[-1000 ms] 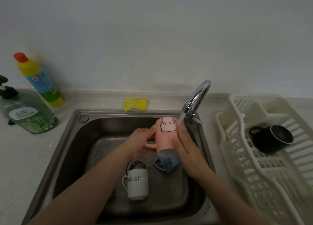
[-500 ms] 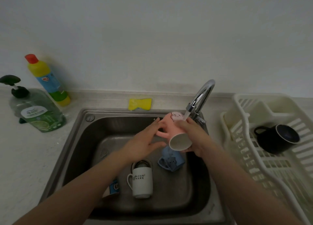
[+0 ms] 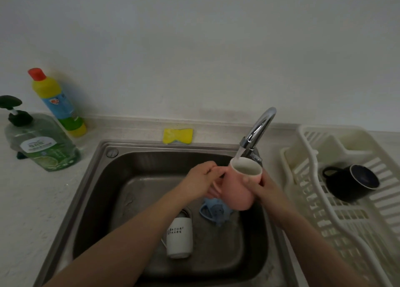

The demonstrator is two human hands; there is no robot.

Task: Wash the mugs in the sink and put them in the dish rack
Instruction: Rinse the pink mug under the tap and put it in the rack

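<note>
Steel sink (image 3: pixel 91 200) centre of counter, cream dish rack (image 3: pixel 346 232) at right edge with black mug (image 3: pixel 344 188) on its side. Faucet (image 3: pixel 258 128) running into pink mug (image 3: pixel 240 189), mouth up, held over basin. Right hand (image 3: pixel 263 186) wraps mug body; left hand (image 3: pixel 202 181) grips its handle. White mug (image 3: pixel 179 239) and blue mug (image 3: pixel 214 212) lie on sink floor.
</note>
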